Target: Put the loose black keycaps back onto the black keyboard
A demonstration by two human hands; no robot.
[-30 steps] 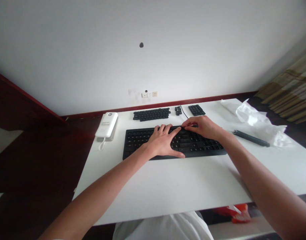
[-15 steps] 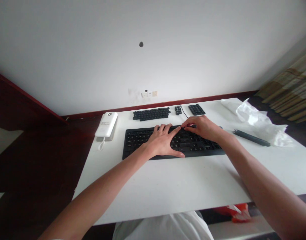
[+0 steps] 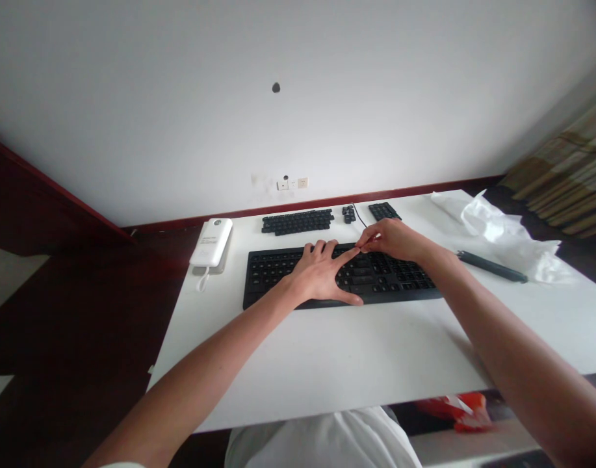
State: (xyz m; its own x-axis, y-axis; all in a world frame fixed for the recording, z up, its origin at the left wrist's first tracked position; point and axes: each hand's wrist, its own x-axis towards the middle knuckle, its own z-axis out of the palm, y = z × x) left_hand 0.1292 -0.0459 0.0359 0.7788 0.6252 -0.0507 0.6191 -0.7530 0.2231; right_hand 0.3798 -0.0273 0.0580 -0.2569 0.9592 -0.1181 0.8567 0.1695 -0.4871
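Note:
A black keyboard [image 3: 278, 273] lies on the white table [image 3: 327, 364]. My left hand [image 3: 322, 276] rests flat on its middle, fingers spread and thumb stretched along the front edge. Just right of it, my right hand [image 3: 395, 238] hovers above the keyboard's top row with thumb and fingers pinched together on something small I cannot make out. The left index fingertip nearly touches that pinch.
Behind the keyboard lie a block of loose black keycaps [image 3: 298, 221], a small keycap cluster [image 3: 348, 214] and a number-pad block [image 3: 384, 210]. A white phone-like device [image 3: 210, 242] sits left. A dark rod [image 3: 491, 267] and crumpled clear plastic [image 3: 502, 237] lie right.
My right hand has lifted slightly off the keyboard's top row, its pinch still closed. The view shifted a little; my left hand stayed on the keys.

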